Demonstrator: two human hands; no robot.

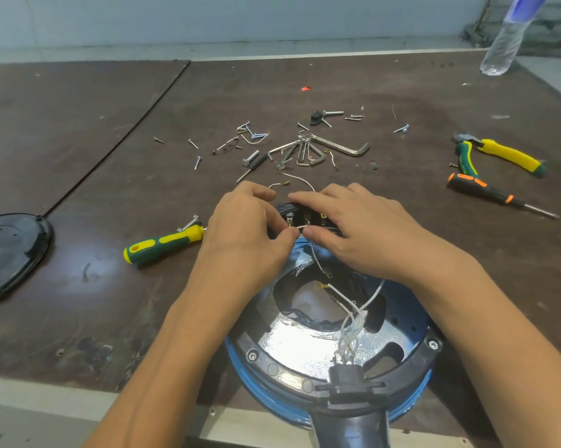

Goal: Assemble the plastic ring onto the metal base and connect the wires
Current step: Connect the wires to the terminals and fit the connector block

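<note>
A blue round metal base [411, 405] lies at the table's near edge, with a black plastic ring [263, 357] seated on it. Several white wires [353, 321] rise from a black connector [345, 375] near the front. At the far side of the ring sits a black terminal block [308, 218]. My left hand [250, 227] pinches a white wire end [300, 227] at that block. My right hand [353, 227] rests on the block, thumb touching the same wire. Loose wire ends with brass lugs [327, 274] hang over the ring's opening.
A green-yellow screwdriver [162, 244] lies left of my hands. Screws, bolts and hex keys [308, 150] are scattered behind. Pliers [499, 155] and an orange-black screwdriver [486, 190] lie at right. A black cover [10, 250] sits at far left, a water bottle [508, 37] far right.
</note>
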